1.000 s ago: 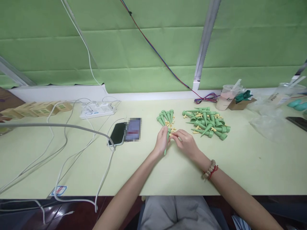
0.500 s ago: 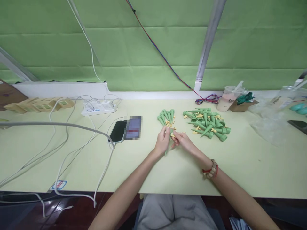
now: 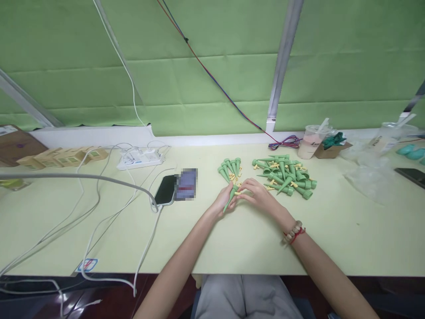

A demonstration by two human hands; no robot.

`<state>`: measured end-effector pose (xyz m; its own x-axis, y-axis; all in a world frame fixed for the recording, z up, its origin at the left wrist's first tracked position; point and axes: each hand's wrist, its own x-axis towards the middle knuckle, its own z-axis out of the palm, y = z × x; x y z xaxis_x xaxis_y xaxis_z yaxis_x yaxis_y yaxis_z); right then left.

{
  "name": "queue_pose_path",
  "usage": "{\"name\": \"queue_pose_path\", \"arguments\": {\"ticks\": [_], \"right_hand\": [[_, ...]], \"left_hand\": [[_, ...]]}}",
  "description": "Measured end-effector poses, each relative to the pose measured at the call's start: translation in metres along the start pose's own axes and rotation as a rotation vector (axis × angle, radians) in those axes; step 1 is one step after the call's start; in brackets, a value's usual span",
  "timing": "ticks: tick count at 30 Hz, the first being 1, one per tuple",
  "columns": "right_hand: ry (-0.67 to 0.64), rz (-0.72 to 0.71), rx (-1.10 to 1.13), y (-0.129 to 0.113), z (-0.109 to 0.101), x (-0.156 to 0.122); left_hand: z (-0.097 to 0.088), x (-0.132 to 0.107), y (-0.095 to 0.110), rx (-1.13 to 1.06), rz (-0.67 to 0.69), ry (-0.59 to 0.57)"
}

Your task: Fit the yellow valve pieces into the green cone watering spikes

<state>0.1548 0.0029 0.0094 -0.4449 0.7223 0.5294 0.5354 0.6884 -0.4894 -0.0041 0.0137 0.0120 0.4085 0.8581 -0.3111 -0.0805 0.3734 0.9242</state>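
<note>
My left hand [image 3: 222, 202] is closed around a green plastic watering spike [image 3: 229, 200], its point slanting down and to the left. A small yellow valve piece [image 3: 237, 193] sticks out from the side of the spike near its wide cap. Thumb and fingertips of my right hand [image 3: 260, 196] pinch that yellow piece. Just beyond my hands, several green spikes [image 3: 229, 165] lie fanned side by side, with small yellow pieces [image 3: 236, 178] near their tips. To the right is a jumbled pile of green spikes [image 3: 287, 175] mixed with yellow pieces.
Left of my hands lie a phone [image 3: 166, 189] and a blurred flat item [image 3: 186, 185]. White cables run from a power strip [image 3: 141, 158] across the table's left side. Small boxes [image 3: 63, 157], a drink cup [image 3: 310, 141] and a plastic bag [image 3: 368, 177] stand or lie further off.
The spike in my left hand has turned into fuller view, its tip now pointing down-left. My right hand's fingers have straightened at the yellow valve piece. The camera view has tilted slightly upward.
</note>
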Motion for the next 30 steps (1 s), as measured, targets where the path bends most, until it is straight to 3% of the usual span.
{"name": "queue_pose_path", "arguments": {"ticks": [5,10,13,16,20,25,30], "right_hand": [[0.004,-0.08,0.025,0.004,-0.001,0.0],[0.1,-0.044,0.057,-0.004,0.004,0.0],[0.201,0.071,0.19,-0.013,0.011,0.002],[0.299,0.29,0.377,-0.022,0.019,0.005],[0.269,0.594,0.733,-0.03,0.029,0.007],[0.215,0.761,0.909,-0.032,0.034,0.006],[0.187,0.756,0.921,-0.023,0.025,0.008]], "left_hand": [[0.0,0.001,-0.003,0.021,-0.005,-0.062],[0.005,-0.002,-0.002,0.087,0.158,0.035],[0.01,-0.002,-0.002,0.119,0.251,0.079],[0.012,0.0,-0.006,0.165,0.423,0.229],[0.006,0.0,-0.014,0.364,0.708,0.417],[0.001,0.001,-0.02,0.497,0.688,0.405],[0.001,0.006,-0.014,0.399,0.675,0.45]]}}
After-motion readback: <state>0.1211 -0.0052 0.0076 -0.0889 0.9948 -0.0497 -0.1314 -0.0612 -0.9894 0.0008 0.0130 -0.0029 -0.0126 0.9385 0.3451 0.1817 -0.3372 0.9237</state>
